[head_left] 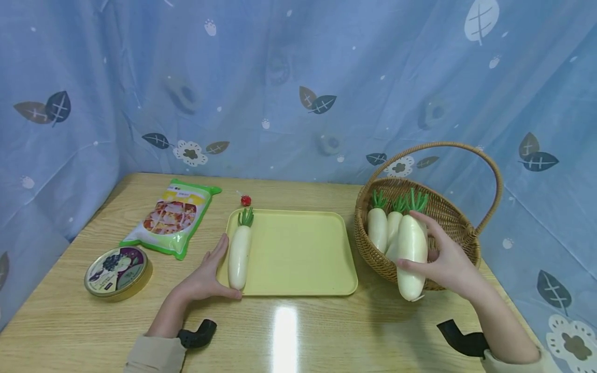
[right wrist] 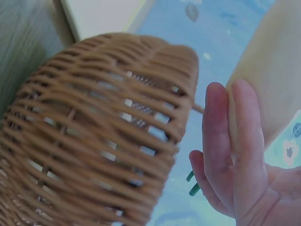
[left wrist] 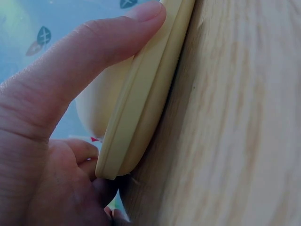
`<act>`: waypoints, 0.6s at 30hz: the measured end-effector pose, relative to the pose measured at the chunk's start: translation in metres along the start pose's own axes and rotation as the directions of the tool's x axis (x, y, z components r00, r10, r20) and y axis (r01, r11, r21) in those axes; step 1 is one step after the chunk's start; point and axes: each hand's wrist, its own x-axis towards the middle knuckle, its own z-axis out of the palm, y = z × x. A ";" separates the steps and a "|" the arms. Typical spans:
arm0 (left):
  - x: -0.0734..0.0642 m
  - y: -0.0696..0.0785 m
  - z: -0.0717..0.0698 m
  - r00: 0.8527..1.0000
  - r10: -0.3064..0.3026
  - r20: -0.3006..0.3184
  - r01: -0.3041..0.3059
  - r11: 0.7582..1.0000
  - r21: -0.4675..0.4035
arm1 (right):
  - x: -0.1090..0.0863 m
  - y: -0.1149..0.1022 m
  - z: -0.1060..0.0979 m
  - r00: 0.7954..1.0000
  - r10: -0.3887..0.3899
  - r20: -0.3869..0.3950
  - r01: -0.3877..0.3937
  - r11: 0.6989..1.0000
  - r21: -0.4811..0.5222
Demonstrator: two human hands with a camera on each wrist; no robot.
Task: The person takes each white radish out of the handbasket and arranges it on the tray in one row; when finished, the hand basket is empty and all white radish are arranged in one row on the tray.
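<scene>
My right hand (head_left: 440,259) grips a white radish (head_left: 412,243) with green leaf stubs, thumb on one side and fingers on the other. That radish is tilted, its tip toward me, overlapping the front rim of a wicker basket (head_left: 466,248). Inside the basket lie more white radishes (head_left: 378,228). My left hand (head_left: 205,277) holds the near left corner of a yellow tray (head_left: 298,254); its thumb (left wrist: 117,40) lies along the rim and its fingers reach up the left side. One white radish (head_left: 239,256) lies lengthwise along the tray's left side, leaves away from me.
A green-edged food bag (head_left: 170,217) and a round tin (head_left: 118,272) are on the wooden table at left. A small red lollipop (head_left: 245,200) lies behind the tray. The basket's tall handle (head_left: 496,181) arches over it. Patterned blue cloth (head_left: 280,103) hangs behind.
</scene>
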 end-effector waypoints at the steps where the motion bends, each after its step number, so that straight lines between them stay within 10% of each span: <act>1: 0.000 0.000 0.000 1.000 -0.001 0.000 0.001 1.000 0.000 | 0.000 -0.001 0.001 1.000 -0.002 0.001 0.002 1.000 0.000; 18: 0.000 -0.001 0.000 1.000 0.013 -0.001 -0.013 1.000 0.005 | -0.007 -0.019 0.025 0.999 -0.037 0.027 0.036 0.999 0.023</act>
